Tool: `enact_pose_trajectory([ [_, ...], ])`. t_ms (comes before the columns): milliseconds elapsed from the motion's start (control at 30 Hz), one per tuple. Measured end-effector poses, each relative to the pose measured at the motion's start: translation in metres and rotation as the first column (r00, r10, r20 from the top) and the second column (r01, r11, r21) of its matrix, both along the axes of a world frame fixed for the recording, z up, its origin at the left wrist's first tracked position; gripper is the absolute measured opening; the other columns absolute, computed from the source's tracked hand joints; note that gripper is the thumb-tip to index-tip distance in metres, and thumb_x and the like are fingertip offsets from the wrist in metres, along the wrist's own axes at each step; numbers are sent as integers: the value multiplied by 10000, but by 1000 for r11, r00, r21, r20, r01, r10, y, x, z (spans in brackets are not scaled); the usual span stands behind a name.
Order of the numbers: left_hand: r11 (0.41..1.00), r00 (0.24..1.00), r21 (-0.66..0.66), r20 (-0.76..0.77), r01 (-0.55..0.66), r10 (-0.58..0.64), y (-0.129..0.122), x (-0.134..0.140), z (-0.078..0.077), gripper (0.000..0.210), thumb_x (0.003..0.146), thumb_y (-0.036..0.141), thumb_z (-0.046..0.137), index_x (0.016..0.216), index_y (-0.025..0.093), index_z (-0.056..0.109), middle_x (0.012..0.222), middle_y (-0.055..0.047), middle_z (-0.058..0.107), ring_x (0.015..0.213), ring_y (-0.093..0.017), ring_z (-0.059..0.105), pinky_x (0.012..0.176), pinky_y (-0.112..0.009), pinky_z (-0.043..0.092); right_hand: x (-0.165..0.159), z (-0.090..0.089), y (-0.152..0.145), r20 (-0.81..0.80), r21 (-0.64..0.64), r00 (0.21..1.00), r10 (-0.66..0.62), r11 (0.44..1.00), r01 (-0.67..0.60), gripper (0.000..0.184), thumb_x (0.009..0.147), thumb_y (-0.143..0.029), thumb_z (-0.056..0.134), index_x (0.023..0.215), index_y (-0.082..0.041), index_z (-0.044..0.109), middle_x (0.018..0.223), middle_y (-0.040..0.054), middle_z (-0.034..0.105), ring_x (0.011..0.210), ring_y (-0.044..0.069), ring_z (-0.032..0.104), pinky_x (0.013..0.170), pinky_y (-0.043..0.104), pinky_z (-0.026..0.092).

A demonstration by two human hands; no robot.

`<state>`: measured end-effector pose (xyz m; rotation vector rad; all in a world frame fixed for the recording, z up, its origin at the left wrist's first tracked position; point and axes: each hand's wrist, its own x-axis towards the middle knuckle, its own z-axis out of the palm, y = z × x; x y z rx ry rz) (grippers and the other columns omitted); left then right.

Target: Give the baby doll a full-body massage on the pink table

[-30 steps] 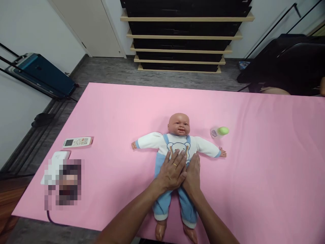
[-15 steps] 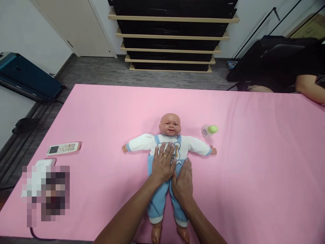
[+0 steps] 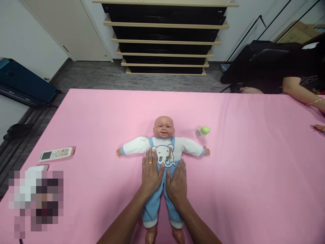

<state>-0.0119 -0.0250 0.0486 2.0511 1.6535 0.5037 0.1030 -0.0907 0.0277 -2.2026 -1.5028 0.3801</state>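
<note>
A baby doll lies face up on the pink-covered table, its arms stretched out sideways. It wears a white top and blue dungarees with an elephant picture on the chest. My left hand, with a ring on one finger, rests flat along the left side of the doll's waist, fingers stretched out. Opposite it, my right hand lies flat against the right side of the waist and hip, fingers straight and close together. Neither hand is gripping. Past the doll's hand on the right lies a small bottle with a green cap.
A white remote control lies at the left of the table, near a white object partly blurred out. Across the table's far right corner a person's arm rests. Behind stand shelves with black boxes; a dark blue suitcase is at left.
My left hand has slid from the doll's belly to its left side, uncovering the elephant picture. My right hand stays at the right side. The whole view has shifted slightly.
</note>
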Motion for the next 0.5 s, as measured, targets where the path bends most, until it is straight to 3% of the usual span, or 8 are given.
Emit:
enact_pose_trajectory([
  [200, 999, 1000, -46, 21, 8, -7, -24, -19, -5, 749, 941, 404, 443, 1540, 201, 43, 1608, -136, 60, 1483, -308, 39, 1166, -588, 182, 1, -2, -1, -7, -3, 1000, 3, 1000, -3, 791, 939, -457, 422, 1509, -26, 85, 1562, 237, 163, 1460, 336, 137, 1134, 582, 284],
  [500, 1000, 999, 18, -38, 7, -7, -45, -17, -7, 785, 930, 376, 466, 1537, 151, 23, 1601, -178, 19, 1477, -341, 28, 1149, -606, 222, -1, -4, -2, 34, 11, 999, 0, 1000, 0, 786, 941, -439, 419, 1507, -14, 79, 1561, 244, 159, 1458, 339, 145, 1136, 568, 288],
])
